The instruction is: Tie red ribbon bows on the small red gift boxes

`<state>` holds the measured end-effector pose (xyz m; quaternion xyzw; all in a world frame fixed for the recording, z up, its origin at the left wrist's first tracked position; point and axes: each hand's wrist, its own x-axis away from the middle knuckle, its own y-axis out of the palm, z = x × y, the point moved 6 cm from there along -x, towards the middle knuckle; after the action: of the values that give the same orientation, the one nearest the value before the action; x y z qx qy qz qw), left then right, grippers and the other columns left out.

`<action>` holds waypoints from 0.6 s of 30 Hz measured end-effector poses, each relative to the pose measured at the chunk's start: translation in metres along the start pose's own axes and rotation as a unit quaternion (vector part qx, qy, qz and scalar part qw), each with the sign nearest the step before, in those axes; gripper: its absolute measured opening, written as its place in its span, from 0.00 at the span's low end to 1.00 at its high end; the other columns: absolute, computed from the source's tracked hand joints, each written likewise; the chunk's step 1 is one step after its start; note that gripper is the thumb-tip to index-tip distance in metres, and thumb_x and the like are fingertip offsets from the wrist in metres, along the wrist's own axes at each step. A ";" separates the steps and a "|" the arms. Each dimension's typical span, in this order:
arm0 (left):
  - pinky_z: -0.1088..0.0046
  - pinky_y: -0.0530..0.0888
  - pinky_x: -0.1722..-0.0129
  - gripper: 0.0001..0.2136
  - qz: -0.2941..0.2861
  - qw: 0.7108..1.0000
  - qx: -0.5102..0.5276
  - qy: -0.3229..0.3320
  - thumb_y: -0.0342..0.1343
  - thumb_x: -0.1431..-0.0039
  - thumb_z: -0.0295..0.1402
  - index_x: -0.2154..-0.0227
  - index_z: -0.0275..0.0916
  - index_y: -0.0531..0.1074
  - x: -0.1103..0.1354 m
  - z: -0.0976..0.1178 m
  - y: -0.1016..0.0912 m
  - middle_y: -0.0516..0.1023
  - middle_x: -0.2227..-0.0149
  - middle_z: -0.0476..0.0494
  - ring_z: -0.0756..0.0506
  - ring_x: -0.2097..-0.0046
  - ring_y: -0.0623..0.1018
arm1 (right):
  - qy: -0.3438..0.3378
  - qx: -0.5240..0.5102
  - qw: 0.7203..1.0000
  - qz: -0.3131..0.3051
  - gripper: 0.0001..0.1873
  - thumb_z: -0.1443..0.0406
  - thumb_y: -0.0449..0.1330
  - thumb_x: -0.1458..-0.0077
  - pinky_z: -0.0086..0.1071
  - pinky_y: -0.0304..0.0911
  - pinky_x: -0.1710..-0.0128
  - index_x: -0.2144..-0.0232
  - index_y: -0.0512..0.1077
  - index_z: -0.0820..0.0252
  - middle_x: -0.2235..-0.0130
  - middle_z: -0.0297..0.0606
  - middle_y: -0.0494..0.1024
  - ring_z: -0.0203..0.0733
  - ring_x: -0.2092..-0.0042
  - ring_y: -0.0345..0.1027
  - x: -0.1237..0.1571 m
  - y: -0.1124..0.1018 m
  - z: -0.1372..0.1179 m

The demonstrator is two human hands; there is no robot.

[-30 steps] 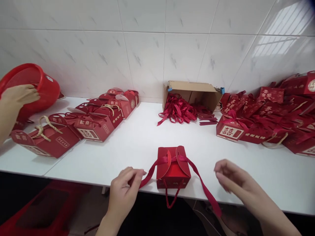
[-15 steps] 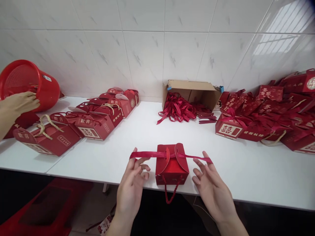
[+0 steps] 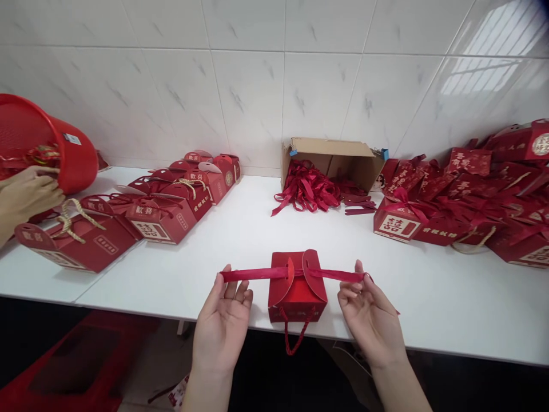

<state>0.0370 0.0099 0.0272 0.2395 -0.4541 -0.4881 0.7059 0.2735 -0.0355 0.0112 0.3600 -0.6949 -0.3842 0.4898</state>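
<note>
A small red gift box (image 3: 297, 292) with two rounded top flaps stands at the near edge of the white table (image 3: 240, 240). A red ribbon (image 3: 257, 274) runs through the flaps and stretches level to both sides. My left hand (image 3: 223, 320) pinches the ribbon's left end, palm up. My right hand (image 3: 369, 312) pinches the ribbon's right end, and the rest of it hangs behind that hand. A red cord handle (image 3: 293, 339) dangles from the box over the table edge.
A tipped cardboard box (image 3: 338, 157) spills red ribbons (image 3: 306, 191) at the back. Red gift boxes are lined up at the left (image 3: 163, 214) and piled at the right (image 3: 463, 197). Another person's hand (image 3: 23, 194) is at a tilted red basket (image 3: 64, 154) at far left.
My hands went from loose beside the box to gripping both ribbon ends, pulling the ribbon taut and level. The other person's basket has tipped further up.
</note>
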 end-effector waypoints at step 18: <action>0.76 0.73 0.74 0.07 0.039 0.997 0.008 -0.060 0.52 0.40 0.32 0.63 0.45 0.75 -0.007 -0.005 -0.010 0.73 0.70 0.50 0.52 0.70 0.77 | 0.018 0.056 0.998 0.032 0.05 0.67 0.64 0.52 0.31 0.70 0.68 0.74 0.70 0.57 0.77 0.25 0.71 0.30 0.73 0.68 -0.012 -0.006 -0.007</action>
<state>0.0361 0.0112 0.0141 0.1977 -0.5087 -0.4699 0.6937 0.2839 -0.0294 0.0026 0.3717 -0.7174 -0.3222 0.4933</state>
